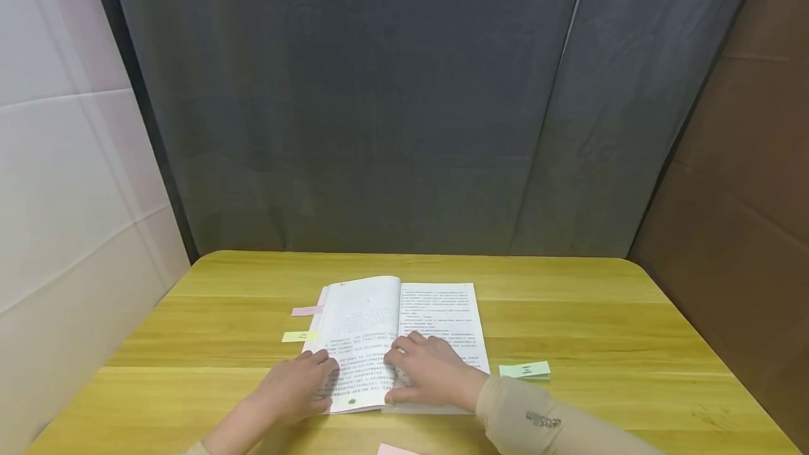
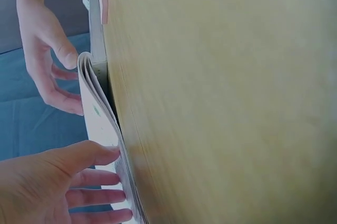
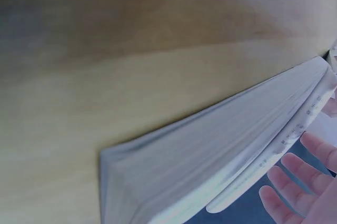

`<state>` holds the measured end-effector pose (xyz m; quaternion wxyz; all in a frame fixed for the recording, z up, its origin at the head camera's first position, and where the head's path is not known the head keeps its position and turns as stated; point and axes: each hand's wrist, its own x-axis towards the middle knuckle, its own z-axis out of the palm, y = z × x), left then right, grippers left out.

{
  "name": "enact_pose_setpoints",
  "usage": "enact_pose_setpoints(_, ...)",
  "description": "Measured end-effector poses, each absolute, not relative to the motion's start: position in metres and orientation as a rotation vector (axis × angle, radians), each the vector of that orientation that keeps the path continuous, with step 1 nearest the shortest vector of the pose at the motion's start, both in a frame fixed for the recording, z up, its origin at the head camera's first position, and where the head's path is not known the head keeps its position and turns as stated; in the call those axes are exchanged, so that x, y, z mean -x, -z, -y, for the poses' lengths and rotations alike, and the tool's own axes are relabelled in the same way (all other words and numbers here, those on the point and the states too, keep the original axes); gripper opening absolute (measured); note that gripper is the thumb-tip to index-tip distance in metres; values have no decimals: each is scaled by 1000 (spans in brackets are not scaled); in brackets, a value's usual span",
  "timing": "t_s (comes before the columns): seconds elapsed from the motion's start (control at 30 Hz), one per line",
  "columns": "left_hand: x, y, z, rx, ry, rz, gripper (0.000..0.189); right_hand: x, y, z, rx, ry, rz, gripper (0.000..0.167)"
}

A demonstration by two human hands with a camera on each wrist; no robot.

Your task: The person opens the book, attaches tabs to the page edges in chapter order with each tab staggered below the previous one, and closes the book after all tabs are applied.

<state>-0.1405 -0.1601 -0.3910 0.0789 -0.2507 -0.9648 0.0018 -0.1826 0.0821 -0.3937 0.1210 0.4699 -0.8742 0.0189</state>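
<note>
An open book (image 1: 363, 321) with printed pages lies on the wooden table, its left page bowed up near the spine. My left hand (image 1: 297, 386) rests at the lower outer edge of that page; in the left wrist view its straight fingers (image 2: 97, 196) touch the paper. Near the spine, my right hand (image 1: 436, 373) lies across the lower part of the book with its fingers spread. Straight fingers (image 3: 295, 190) show beside the page in the right wrist view. A pink tab (image 1: 307, 311) and a yellow tab (image 1: 298, 336) stick out from the book's left side.
A pad of green sticky notes (image 1: 524, 371) sits on the table (image 1: 632, 343) right of the book. Part of a pink note (image 1: 395, 450) shows at the front. A dark curtain (image 1: 379, 104) hangs behind the table.
</note>
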Motion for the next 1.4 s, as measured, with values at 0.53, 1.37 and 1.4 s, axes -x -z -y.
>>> enact_pose_setpoints(0.53,149,372,143,842,-36,2566,19,175,385,-111,-1294,-53,2454,43)
enact_pose_setpoints(1.37,165,367,79,1006,37,2593,27,175,402,-183,-1162,-276,2430,31)
enact_pose_setpoints(1.4,165,367,75,1016,30,2594,27,175,402,-186,-1149,-274,2438,31)
